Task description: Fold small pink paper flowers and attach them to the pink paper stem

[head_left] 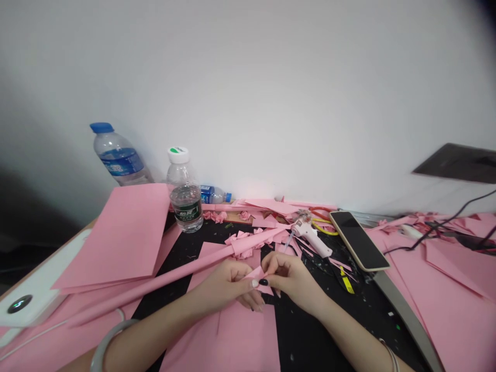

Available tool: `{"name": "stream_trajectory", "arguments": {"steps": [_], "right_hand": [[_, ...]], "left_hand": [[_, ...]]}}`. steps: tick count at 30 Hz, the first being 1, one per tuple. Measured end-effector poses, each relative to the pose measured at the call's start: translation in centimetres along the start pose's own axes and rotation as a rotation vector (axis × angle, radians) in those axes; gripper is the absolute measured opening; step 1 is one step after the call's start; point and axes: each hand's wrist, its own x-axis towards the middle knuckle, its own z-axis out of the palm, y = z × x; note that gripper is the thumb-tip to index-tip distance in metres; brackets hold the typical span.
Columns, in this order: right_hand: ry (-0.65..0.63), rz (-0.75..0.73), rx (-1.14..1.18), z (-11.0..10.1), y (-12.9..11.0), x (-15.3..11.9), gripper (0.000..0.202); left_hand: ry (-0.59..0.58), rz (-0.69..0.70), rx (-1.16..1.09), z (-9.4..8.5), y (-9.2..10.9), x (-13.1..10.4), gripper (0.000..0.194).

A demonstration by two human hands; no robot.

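Near the centre of the head view, a small piece of folded pink paper (253, 275) is pinched between both hands. My left hand (234, 284) grips its left side with the thumb on top. My right hand (289, 276) has thumb and fingers closed on its right edge, and the two thumb tips almost touch. Beneath the hands, a larger pink sheet (244, 341) lies on the black mat (302, 341). Just behind them, a long rolled pink paper tube (186, 266) runs diagonally, with small folded pink pieces (242, 245) beside it.
A pink glue gun (312, 237) and a phone (360, 240) lie right of centre. An upright water bottle (186, 201), a leaning bottle (122, 160) and a stack of pink sheets (124, 237) are at left. More pink sheets (445, 310) and dark cables (437, 226) lie at right.
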Motion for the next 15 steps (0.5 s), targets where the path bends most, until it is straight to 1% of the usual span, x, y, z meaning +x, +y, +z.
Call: {"name": "stream_trajectory", "arguments": {"steps": [3,5,8,12,15], "right_hand": [[-0.016,0.097,0.022,0.2,-0.1,0.0,0.032],[-0.014,0.131,0.05,0.4,-0.1,0.0,0.035],[0.013,0.112,0.065,0.9,-0.3,-0.1,0.037],[0.085,0.102,0.054,1.4,-0.6,-0.3,0.039],[0.112,0.107,0.05,1.5,-0.6,-0.3,0.04]], "left_hand": [[-0.011,0.009,-0.014,0.1,-0.1,-0.1,0.039],[-0.006,0.025,-0.024,0.2,-0.2,-0.1,0.038],[0.001,0.032,-0.018,0.3,-0.4,0.0,0.037],[0.005,0.03,0.021,0.4,-0.4,-0.1,0.035],[0.014,0.024,0.014,0.4,-0.2,-0.2,0.038]]}}
